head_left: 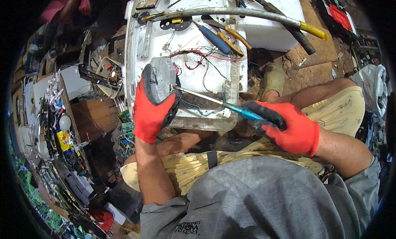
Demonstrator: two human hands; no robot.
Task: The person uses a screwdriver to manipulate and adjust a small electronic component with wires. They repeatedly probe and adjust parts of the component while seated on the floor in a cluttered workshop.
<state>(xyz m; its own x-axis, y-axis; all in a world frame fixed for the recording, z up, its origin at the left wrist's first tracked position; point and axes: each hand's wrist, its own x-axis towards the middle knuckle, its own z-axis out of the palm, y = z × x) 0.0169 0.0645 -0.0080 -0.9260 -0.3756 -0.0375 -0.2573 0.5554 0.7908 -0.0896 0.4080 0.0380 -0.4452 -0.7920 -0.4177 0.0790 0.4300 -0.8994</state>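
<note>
the white appliance panel (214, 62) lies flat in front of the knees with loose red and black wires (198, 57) and spare tools on it (a blue-handled and a yellow-handled screwdriver sit well above the work), and the grey motor-like block (162, 76) stands on edge at its near left side. the left hand (152, 107), in a red and black glove, is wrapped shut around that block, and a firm, steady clamp there looks like the key to a clean turn. the right hand (288, 125) is closed around the blue-green screwdriver (214, 101), whose tip touches the block's right edge; keeping the shaft in line with the fastener and clear of the wires should stop it slipping.
</note>
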